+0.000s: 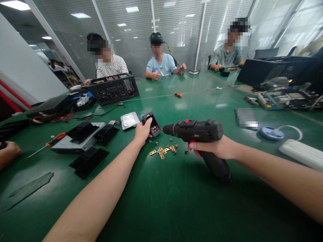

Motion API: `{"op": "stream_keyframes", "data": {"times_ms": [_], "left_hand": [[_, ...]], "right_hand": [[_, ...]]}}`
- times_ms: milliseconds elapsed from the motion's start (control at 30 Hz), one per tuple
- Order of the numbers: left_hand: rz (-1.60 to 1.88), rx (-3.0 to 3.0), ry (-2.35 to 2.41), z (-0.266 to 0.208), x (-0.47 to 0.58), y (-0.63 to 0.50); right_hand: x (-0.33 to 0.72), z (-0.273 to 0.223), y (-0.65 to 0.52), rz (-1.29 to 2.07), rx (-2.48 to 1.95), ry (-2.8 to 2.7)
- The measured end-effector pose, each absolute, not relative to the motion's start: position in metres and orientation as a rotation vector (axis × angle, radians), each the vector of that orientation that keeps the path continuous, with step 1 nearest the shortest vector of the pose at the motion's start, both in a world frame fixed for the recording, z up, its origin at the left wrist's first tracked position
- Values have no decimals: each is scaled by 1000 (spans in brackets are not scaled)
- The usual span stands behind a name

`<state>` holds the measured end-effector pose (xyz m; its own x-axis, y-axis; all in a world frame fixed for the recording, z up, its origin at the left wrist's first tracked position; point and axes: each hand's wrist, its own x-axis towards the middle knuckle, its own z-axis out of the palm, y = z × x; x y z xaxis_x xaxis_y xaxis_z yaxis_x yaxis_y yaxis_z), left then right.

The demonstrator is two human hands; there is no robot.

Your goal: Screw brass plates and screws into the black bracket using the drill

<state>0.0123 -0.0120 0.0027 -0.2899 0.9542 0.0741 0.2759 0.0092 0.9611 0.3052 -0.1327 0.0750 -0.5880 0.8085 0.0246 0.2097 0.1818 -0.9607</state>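
Observation:
My right hand (214,147) is wrapped round the grip of a black cordless drill (199,130), one finger at its red trigger. The drill points left, its front end close to a small black box-shaped part (156,121). My left hand (143,130) grips that part by its near side, thumb over the rim and its open side turned toward the drill. Some brass-coloured pieces show inside it. Whether the bit touches anything there I cannot tell. Several brass plates (160,153) and screws (171,139) lie on the green table (161,201) below.
Behind my left hand lies a hard drive (129,120). Left are a metal drive (75,143), black brackets (88,162) and an orange screwdriver (57,138). A computer case (114,89) stands farther back; a power strip (301,153) lies right. Three people sit opposite; another person's hand (8,153) shows left.

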Motion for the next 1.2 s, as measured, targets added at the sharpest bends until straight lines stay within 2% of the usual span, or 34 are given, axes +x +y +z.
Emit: {"op": "stream_keyframes", "data": {"times_ms": [333,767,867,1033,1200], "left_hand": [[1328,1261,1625,4,12,-12],[1316,1278,1565,6,10,-12],[1303,1305,1553,6,10,-13],[1255,1353,1562,8,12,-17],[1255,1341,1574,10,15,-20]], "right_hand": [[294,88,-141,1293,-809,-2011],[294,88,-142,1264,-832,-2066],[296,88,-145,1172,-840,-2160],[296,89,-152,799,-801,-2319],[297,87,-154,775,-794,-2336]]}}
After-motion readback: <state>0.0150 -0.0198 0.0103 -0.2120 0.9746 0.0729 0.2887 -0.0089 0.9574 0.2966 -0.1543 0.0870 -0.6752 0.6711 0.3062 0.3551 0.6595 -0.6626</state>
